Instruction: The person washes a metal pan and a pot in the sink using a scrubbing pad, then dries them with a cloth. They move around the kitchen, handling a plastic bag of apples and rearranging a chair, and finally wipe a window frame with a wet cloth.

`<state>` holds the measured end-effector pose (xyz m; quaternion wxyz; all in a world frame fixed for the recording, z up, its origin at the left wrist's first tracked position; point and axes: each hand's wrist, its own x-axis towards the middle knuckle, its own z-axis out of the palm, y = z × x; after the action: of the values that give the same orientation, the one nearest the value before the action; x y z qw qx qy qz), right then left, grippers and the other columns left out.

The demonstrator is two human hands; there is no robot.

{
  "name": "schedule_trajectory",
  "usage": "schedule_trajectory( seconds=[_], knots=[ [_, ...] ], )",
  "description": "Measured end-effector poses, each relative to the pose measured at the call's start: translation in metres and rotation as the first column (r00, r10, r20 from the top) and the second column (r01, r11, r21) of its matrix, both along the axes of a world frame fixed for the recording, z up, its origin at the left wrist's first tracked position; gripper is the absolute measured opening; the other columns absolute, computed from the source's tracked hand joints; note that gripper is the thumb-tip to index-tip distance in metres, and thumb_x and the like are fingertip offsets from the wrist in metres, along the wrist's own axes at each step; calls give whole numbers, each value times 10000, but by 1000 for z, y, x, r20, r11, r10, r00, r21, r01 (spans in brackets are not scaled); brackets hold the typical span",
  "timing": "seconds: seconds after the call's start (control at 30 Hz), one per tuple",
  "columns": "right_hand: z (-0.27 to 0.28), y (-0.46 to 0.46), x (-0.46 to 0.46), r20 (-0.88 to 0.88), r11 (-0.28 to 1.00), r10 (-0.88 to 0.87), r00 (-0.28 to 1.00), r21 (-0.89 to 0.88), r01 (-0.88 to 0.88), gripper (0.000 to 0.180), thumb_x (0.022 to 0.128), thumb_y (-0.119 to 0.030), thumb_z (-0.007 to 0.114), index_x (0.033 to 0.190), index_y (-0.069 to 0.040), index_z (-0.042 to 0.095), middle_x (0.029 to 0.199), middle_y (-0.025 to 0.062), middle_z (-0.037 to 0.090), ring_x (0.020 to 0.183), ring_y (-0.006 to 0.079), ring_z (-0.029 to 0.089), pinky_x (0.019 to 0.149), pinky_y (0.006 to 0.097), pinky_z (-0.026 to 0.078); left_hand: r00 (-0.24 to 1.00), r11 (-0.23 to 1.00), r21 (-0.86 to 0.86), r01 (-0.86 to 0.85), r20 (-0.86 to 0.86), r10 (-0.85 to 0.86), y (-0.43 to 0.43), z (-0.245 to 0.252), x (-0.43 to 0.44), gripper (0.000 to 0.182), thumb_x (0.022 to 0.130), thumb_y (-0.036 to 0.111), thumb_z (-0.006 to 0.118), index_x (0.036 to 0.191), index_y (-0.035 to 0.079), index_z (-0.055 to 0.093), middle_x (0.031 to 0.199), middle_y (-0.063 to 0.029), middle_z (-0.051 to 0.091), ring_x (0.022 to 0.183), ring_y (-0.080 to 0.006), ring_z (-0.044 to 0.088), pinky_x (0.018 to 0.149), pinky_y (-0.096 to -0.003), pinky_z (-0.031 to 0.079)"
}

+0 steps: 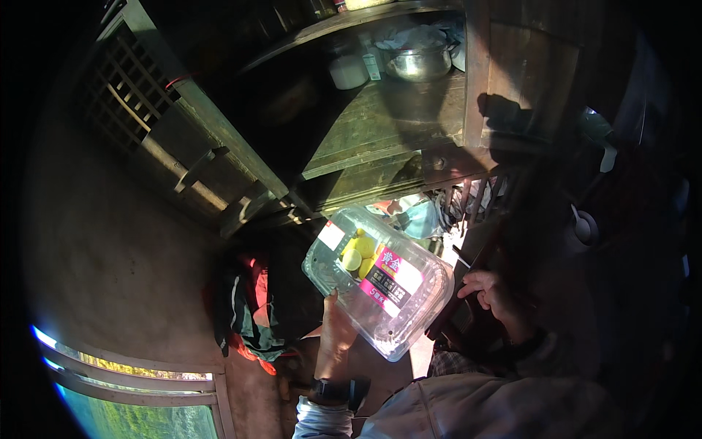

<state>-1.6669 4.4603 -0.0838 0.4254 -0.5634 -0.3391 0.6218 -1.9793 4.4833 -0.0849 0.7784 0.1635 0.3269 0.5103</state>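
A clear plastic clamshell fruit container (351, 285) is tilted in front of me, catching bright sunlight. On its lid is a pink, black and white label (392, 274) with writing and a picture of yellow citrus fruit. My left hand (337, 324) grips the container's near left edge; the fingers beneath are partly hidden. Just off the right end is my right hand (488, 293), its fingers partly bent and apart, with nothing visible in them. A thin pale strip (462, 257) shows above its fingertips; I cannot tell what it belongs to.
Ahead stands an old wooden cupboard with a sunlit shelf (384, 123), bearing a metal pot (419, 63) and a white container (349, 71). Plastic bags (419, 219) lie below it. A lattice door (131, 88) is at left, dark and red cloth (258, 313) lower left, and a window (142, 411) beyond.
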Motion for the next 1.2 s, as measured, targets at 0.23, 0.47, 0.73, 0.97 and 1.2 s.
schedule_trajectory(
  seconds=[0.23,0.47,0.73,0.97,1.2],
  knots=[
    [-28,13,42,82,998,40,996,51,-44,461,678,23,327,1114,11,480,895,131,613,587,107,443,498,206,356,994,999,-31,20,-107,-24,52,-4,1,607,832,456,492,1272,53,378,1230,-136,467,1116,-315,469,881,-513,418],
    [-63,-12,58,48,935,-204,978,304,180,306,817,-89,332,1066,-26,498,911,76,603,609,47,394,579,202,363,1000,984,-180,12,14,-9,127,-47,7,707,763,397,587,1328,105,279,1315,-127,358,1184,-333,374,948,-560,305],
    [-83,-4,63,292,893,-450,844,153,424,268,839,-168,371,995,-13,525,723,128,628,334,35,339,297,182,236,973,956,-187,-228,-68,219,295,-116,28,821,747,443,642,1363,126,202,1396,-150,169,1259,-334,259,932,-552,363],
    [-64,-23,33,384,881,-442,811,15,473,397,902,-371,392,943,-7,545,653,110,621,344,68,388,313,180,260,972,987,-89,-133,-205,113,388,-158,28,617,793,349,603,1265,64,326,1354,-147,270,1176,-341,387,888,-524,425],
    [-82,-17,26,483,926,-377,790,192,324,268,753,-134,420,910,0,591,720,115,631,593,163,555,491,264,416,873,955,-28,296,-398,-283,320,-193,12,233,840,187,524,1001,19,512,954,-120,551,862,-287,547,714,-397,468]
  ],
)
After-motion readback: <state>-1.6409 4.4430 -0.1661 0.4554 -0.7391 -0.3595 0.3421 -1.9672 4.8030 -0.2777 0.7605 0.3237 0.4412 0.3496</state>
